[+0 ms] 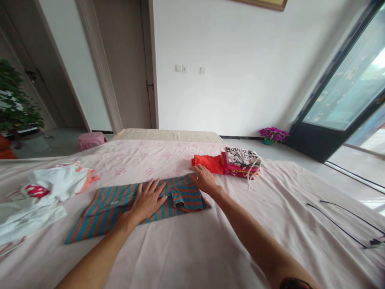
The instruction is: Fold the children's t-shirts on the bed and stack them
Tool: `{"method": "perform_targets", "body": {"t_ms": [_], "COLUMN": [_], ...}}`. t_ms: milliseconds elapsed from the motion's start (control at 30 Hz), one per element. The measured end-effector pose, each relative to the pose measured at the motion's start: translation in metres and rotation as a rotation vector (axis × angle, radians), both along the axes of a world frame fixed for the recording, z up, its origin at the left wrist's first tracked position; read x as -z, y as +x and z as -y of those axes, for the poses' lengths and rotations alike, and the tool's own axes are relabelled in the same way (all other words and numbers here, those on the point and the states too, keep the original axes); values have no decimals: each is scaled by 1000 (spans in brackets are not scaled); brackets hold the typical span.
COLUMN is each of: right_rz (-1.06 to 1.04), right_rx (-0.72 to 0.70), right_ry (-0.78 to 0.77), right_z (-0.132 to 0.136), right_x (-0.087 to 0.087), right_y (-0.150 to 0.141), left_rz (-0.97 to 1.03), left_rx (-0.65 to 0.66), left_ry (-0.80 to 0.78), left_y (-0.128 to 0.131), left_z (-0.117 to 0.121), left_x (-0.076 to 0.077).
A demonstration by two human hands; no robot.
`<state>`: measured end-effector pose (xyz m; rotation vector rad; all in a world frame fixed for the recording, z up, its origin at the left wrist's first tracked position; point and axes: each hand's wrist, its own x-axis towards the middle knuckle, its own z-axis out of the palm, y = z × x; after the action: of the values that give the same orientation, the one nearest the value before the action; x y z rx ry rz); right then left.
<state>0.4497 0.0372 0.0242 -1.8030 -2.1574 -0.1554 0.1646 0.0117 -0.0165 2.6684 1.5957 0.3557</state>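
Note:
A teal and brown striped shirt (105,204) lies on the cloth-covered surface, folded lengthwise, with a sleeve (188,199) turned over its right end. My left hand (148,200) rests flat on the shirt's middle, fingers spread. At the far right edge of the shirt is my right hand (205,179), its fingers curled together on the fabric there. Just beyond it lies an orange-red garment (209,162), partly hidden by that hand and touching a stack of folded clothes. The stack's top piece is a printed garment (242,156) with white drawstrings.
Loose white clothes (54,182) are heaped on the left of the pale pink cloth (177,257). Thin black glasses-like stems (339,226) lie at the right. Beyond the edge are a pink stool (92,139), purple flowers (273,134) and a door (123,60).

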Motion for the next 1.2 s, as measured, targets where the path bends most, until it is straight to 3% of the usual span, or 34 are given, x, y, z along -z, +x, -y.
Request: {"method": "perform_targets", "body": {"t_ms": [67, 133, 233, 400, 500, 633, 733, 833, 933, 1033, 1200], "right_rz": [68, 87, 50, 41, 135, 207, 160, 45, -30, -75, -139], "right_rx": [-23, 47, 56, -232, -408, -463, -442, -370, -453, -524, -477], "right_ry": [-65, -94, -18, 56, 57, 35, -27, -63, -73, -55, 19], "right_z": [5, 7, 12, 35, 50, 56, 54, 59, 75, 90, 93], "right_x": [1, 0, -6, 4, 26, 44, 35, 19, 10, 13, 22], "right_y": [0, 0, -4, -27, -33, -30, -31, -38, -48, -53, -49], "left_rz": [18, 65, 202, 429, 395, 298, 310, 293, 223, 180, 171], "left_rx": [-3, 37, 132, 27, -10, -12, -69, -175, -238, -253, -247], "left_ry": [-14, -42, -36, 43, 39, 18, 114, 231, 282, 330, 400], "left_y": [-1, -7, -29, -102, -153, -200, -210, -207, -203, -202, -203], "left_z": [0, -1, -2, 0, 5, 16, 24, 31, 38, 42, 43], "left_x": [-1, -3, -7, -6, 5, 21, 23, 15, 5, 0, 2]}}
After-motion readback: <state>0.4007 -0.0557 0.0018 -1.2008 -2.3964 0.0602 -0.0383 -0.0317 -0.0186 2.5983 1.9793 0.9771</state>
